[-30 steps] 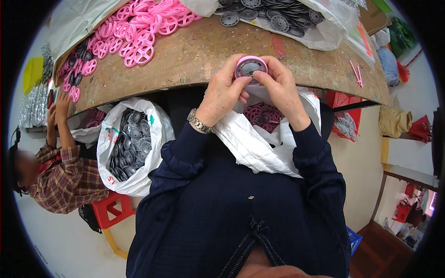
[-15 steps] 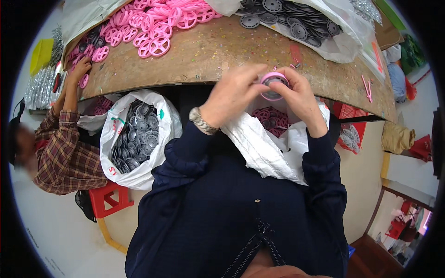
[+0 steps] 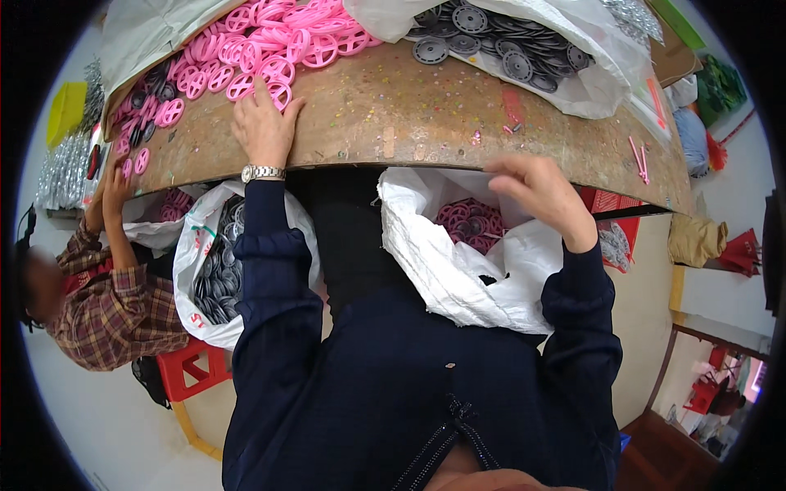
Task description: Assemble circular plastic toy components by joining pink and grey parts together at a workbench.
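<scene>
The wheels (image 3: 278, 33) look smooth plastic, the table (image 3: 360, 102) wood.

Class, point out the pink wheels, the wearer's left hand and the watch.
Pink wheels (image 3: 274, 37): head view, middle of the pile.
Left hand (image 3: 264, 131): head view, back of the hand.
Watch (image 3: 267, 173): head view, metal band.

The head view looks steeply down from the person's own head, upright and unmirrored. The navy top (image 3: 393, 385) is closest to the lens; the left hand (image 3: 266, 127) and right hand (image 3: 536, 192) show at arm's reach. Ahead, the tabletop (image 3: 360, 123) spreads across the upper part, its near edge bowed (fisheye glass does that), its near right corner well inside the dark round rim.
</scene>
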`<act>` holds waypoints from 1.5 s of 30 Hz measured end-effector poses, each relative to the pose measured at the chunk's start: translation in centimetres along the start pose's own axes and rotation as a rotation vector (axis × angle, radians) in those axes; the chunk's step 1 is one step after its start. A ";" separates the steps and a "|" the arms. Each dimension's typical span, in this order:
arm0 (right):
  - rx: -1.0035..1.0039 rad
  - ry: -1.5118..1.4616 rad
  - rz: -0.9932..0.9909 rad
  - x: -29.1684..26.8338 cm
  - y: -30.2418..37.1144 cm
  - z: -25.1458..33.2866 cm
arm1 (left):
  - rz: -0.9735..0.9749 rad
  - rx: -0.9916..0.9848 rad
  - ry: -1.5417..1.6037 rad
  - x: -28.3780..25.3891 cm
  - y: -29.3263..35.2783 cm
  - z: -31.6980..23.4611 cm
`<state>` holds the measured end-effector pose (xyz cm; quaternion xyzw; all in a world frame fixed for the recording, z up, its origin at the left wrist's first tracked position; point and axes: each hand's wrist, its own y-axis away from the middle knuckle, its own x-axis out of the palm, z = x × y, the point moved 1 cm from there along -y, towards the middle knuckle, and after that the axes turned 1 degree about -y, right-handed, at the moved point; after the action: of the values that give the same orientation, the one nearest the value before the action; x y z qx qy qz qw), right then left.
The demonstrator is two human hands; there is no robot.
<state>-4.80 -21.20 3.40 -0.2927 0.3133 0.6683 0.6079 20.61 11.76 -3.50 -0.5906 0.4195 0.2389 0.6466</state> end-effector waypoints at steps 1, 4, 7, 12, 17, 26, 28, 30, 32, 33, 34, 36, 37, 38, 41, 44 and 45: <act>0.019 -0.069 -0.057 -0.5 -0.5 0.4 | -0.020 0.005 0.003 0.1 0.0 0.1; -0.027 -0.091 -0.316 -1.9 -2.6 0.0 | -0.010 0.010 0.020 0.3 -0.3 0.3; 0.008 -0.004 -0.510 -3.3 -5.6 -2.2 | -0.094 0.049 0.073 0.0 -0.1 0.3; 0.050 0.398 -0.739 -4.7 -9.3 -6.1 | -0.188 0.103 0.309 -2.2 0.5 -2.2; 0.156 0.706 -0.618 -3.6 -11.7 -6.5 | -0.064 0.194 0.698 -5.1 2.6 -7.7; 0.248 0.707 -0.597 -3.6 -12.6 -8.6 | 0.099 0.328 0.931 -6.4 4.8 -13.7; 0.273 0.681 -0.587 -4.0 -12.6 -8.2 | 0.125 0.333 0.946 -6.6 5.1 -14.2; 0.298 0.656 -0.579 -4.5 -12.4 -7.9 | 0.137 0.338 0.946 -6.8 5.2 -14.5; 0.283 0.713 -0.644 -5.0 -12.0 -7.9 | 0.147 0.345 0.946 -6.8 5.3 -14.8; 0.283 0.712 -0.645 -5.3 -11.8 -8.1 | 0.116 0.365 0.936 -6.9 5.3 -15.0; 0.231 0.672 -0.723 -5.6 -11.4 -8.3 | 0.085 0.385 0.926 -6.9 5.3 -15.1; 0.178 0.629 -0.800 -6.0 -11.0 -7.8 | 0.155 0.316 1.006 -6.9 5.3 -15.2; 0.191 0.581 -0.842 -6.1 -10.5 -7.2 | 0.226 0.243 1.085 -6.8 5.3 -15.1; 0.205 0.532 -0.883 -6.2 -10.1 -6.6 | 0.226 0.242 1.082 -6.8 5.3 -15.1; 0.039 0.048 -0.861 -5.7 -8.8 -4.9 | 0.601 -0.141 1.648 -6.7 5.2 -15.1; -0.053 -0.412 -0.667 -4.0 -7.9 -3.8 | 0.892 -0.376 2.105 -6.7 4.8 -14.8; -0.083 -0.520 -0.596 -3.3 -7.3 -1.7 | 0.965 -0.403 2.245 -6.5 5.0 -14.6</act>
<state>2.82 -24.11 4.45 -0.2160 0.0231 0.5267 0.8218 9.38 -0.15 -0.24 -0.3424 0.8717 -0.1254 -0.3274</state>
